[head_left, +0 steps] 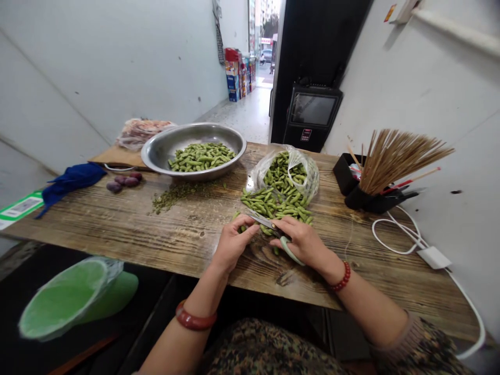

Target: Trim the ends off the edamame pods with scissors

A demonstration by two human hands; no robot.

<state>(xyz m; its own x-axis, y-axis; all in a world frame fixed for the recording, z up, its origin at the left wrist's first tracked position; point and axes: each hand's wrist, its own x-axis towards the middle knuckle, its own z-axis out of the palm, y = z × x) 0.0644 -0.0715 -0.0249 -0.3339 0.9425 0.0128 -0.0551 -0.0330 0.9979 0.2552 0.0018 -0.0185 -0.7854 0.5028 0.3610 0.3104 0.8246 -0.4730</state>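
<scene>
Pods (260, 202), green, are lying in a loose heap on the wooden table (187, 250), just before the person and spreading out of the mouth of a clear plastic bag (311, 179) that is holding more. Left hand (232, 239) is pinching a single pod (242, 228) between thumb and fingers, at the heap's near edge. Right hand (302, 239) is gripping scissors (262, 220) by the pale green handles, blades pointing toward the left fingertips. Red bead bracelet (344, 277) is circling the right wrist; reddish bangle (195, 319) is circling the left forearm.

Beyond and to the left, a metal bowl (154, 150) is holding many pods, with small green clippings (167, 200) lying in front of it. Further left, dark purple round items (125, 181) are lying near a blue cloth (80, 176). Behind the bowl, a wrapped pinkish bundle (142, 131) is resting; contents unclear. On the right, wooden skewers (394, 161) are standing tilted in a black holder (344, 174), a white cable (377, 234) curling nearby. Below the table, left, a green bin (113, 294) with a clear liner is standing.
</scene>
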